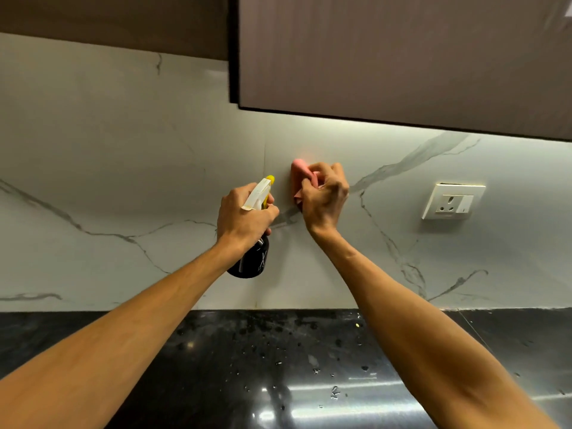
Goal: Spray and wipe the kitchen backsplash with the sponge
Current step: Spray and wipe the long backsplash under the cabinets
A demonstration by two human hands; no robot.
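The backsplash is white marble with grey veins. My right hand grips a pink sponge and presses it against the wall near the middle, just below the upper cabinet. My left hand holds a spray bottle by its neck. The bottle has a dark body and a white and yellow trigger head whose nozzle points at the wall, just left of the sponge. Most of the sponge is hidden behind my fingers.
A brown upper cabinet overhangs the wall at top right. A white socket with a switch sits on the wall to the right of the sponge. Below runs a black stone counter dotted with water drops.
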